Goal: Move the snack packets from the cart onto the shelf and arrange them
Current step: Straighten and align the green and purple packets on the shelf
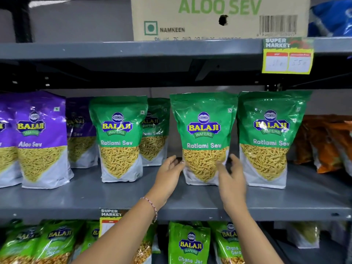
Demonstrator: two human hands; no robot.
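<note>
A green Ratlami Sev packet [203,134] stands upright on the grey shelf [95,195], between two more green packets, one at left [119,138] and one at right [270,138]. My left hand [170,174] is at its lower left edge, fingers apart, fingertips touching the packet's side. My right hand [231,180] is in front of its lower right corner, fingers spread, not closed around it. Another green packet [155,130] stands further back. No cart is in view.
Purple Aloo Sev packets [40,138] fill the shelf's left end, orange packets [327,141] the right end. A cardboard Aloo Sev box [219,18] sits on the shelf above. A yellow price tag [287,56] hangs there. Green Chana packets [189,242] line the shelf below.
</note>
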